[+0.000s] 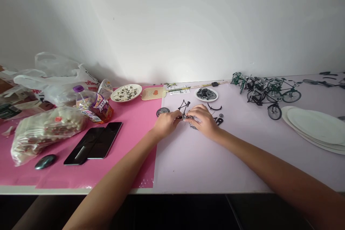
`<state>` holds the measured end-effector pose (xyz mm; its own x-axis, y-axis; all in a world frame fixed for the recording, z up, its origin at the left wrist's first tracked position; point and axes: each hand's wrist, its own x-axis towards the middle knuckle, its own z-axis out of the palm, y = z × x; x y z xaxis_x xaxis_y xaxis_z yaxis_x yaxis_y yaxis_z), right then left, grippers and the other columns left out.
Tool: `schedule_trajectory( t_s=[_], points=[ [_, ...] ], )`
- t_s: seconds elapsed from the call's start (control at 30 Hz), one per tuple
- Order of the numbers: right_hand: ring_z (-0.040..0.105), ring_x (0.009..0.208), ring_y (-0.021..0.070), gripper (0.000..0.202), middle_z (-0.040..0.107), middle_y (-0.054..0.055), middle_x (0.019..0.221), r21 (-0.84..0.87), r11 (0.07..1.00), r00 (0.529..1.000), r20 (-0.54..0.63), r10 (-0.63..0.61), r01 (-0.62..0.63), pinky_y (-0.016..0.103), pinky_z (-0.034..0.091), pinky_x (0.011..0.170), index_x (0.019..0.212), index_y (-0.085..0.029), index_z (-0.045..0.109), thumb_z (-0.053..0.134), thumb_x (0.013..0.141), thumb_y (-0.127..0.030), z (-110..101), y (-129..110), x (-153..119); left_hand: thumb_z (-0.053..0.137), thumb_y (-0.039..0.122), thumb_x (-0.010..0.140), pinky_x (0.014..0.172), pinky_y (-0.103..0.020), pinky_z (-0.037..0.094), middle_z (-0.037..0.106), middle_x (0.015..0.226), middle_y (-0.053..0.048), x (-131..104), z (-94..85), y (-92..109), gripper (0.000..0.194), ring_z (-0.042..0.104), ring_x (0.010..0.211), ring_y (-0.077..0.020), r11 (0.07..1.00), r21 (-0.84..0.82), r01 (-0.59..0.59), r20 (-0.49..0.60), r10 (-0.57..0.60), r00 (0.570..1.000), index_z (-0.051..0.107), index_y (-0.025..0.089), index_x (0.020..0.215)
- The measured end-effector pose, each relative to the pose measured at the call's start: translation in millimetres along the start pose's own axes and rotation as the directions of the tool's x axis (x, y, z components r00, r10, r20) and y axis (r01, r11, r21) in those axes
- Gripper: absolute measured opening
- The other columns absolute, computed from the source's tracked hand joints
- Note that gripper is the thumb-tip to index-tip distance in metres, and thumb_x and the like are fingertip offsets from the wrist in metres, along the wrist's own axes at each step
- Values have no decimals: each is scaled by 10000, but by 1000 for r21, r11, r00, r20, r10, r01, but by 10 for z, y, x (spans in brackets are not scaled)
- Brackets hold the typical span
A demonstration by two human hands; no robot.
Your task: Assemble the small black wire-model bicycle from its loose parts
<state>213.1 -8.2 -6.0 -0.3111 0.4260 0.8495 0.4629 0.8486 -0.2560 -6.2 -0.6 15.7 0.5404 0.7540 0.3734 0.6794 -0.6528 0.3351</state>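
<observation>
Both hands meet over the pale sheet, closed around a small black model bicycle frame [184, 107]. My left hand [167, 124] pinches the frame's lower part from the left. From the right, my right hand [204, 120] has its fingers pressed at the same spot, on a small silvery part beside the frame. A loose wheel [163, 111] lies just behind my left hand. Near my right hand are a curved black strip [215, 107], a small round grey part [221, 115] and a black piece [219, 121]. Another wheel is partly hidden under my right hand.
Assembled model bicycles [273, 91] stand at the back right, beside stacked white plates [318, 125]. Behind the hands is a plate of wheels [206, 94]. A plate of small pieces [126, 93], a bottle [93, 106], phones [93, 144], a mouse [45, 161] and bags [48, 125] lie left.
</observation>
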Motion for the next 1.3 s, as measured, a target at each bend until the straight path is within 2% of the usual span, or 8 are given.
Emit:
schedule_trajectory(
  t_s=[0.2, 0.3, 0.5, 0.6, 0.73, 0.87, 1.0, 1.3],
  points=[
    [672, 896, 257, 89, 789, 48, 906, 7, 1000, 1000, 14, -4, 4, 452, 554, 823, 998, -280, 759, 774, 912, -303, -25, 1, 35, 495, 197, 969, 744, -331, 457, 761, 915, -83, 6, 33, 10, 142, 701, 786, -241, 1000, 10, -18, -3, 18, 1000, 560, 214, 1094],
    [671, 892, 253, 69, 792, 45, 894, 9, 1000, 1000, 13, -27, 27, 447, 561, 800, 968, -283, 769, 786, 903, -297, -34, -1, 46, 447, 147, 964, 836, -370, 449, 738, 908, -85, 14, 38, 24, 140, 682, 781, -247, 998, -40, -43, 12, 44, 999, 515, 202, 1073],
    [663, 873, 235, 54, 790, 40, 895, 4, 997, 997, -15, -80, 80, 426, 561, 776, 961, -274, 764, 780, 910, -276, -25, -17, 42, 366, 67, 917, 876, -389, 414, 704, 885, -61, -1, 18, 61, 207, 655, 776, -234, 993, -108, -45, 59, 51, 997, 435, 205, 1056],
    [662, 885, 239, 52, 787, 40, 894, 5, 998, 998, -8, -60, 60, 432, 564, 789, 956, -279, 770, 784, 906, -278, -21, -23, 38, 446, 143, 902, 898, -410, 410, 681, 870, -42, -30, -32, 117, 177, 632, 754, -232, 989, -136, -50, 73, 60, 996, 418, 209, 1064],
    [652, 893, 240, 84, 783, 39, 893, 14, 998, 998, -15, -65, 66, 431, 565, 791, 978, -293, 782, 793, 896, -280, -21, -35, 37, 602, 337, 855, 933, -442, 409, 671, 948, -53, -53, -101, 212, 290, 636, 841, -259, 974, -225, -25, 116, 53, 992, 408, 224, 1039],
    [650, 918, 242, 180, 782, 36, 930, 17, 996, 996, 0, -91, 91, 435, 572, 806, 1062, -330, 785, 735, 933, -216, -23, -43, 31, 498, 523, 951, 966, -483, 378, 646, 941, -54, -47, -79, 245, 321, 622, 802, -249, 974, -226, -2, 95, 24, 995, 414, 219, 1010],
    [655, 950, 252, 253, 774, 36, 948, 1, 996, 995, 45, -85, 85, 447, 576, 825, 1098, -345, 776, 720, 927, -168, -20, -52, 24, 396, 505, 1000, 945, -480, 378, 620, 848, -31, -39, -21, 220, 294, 571, 707, -223, 985, -171, 2, 55, 8, 998, 438, 216, 973],
    [663, 959, 249, 186, 768, 45, 946, 15, 994, 994, 25, -106, 106, 447, 577, 843, 1063, -304, 752, 709, 938, -173, 7, -94, 27, 346, 464, 990, 895, -456, 371, 603, 806, -38, -23, -10, 189, 289, 511, 689, -216, 989, -138, -47, 35, 52, 998, 459, 210, 910]
  ],
)
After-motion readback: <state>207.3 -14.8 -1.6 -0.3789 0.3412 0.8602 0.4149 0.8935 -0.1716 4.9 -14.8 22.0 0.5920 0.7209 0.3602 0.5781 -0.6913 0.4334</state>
